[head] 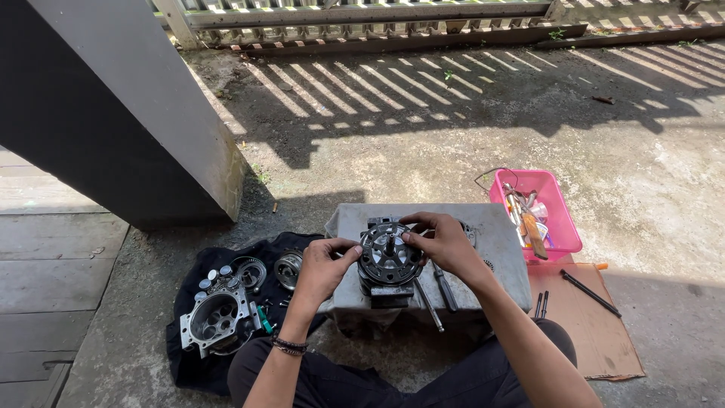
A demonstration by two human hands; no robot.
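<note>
Fingers [411,236] around round clutch assembly [387,257]

Round engine part [389,257] on block [498,227], basket [563,227] right, casing [215,321] left

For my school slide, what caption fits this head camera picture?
Both hands, left hand and right hand, grip a round metal engine part on a grey block outdoors.

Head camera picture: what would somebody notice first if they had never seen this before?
Right in the middle, both hands, the left hand and the right hand, grip a round dark metal engine part on a grey block. To the right a bright pink basket of tools stands out on the concrete. At the left, a silver engine casing lies on a black cloth.
</note>
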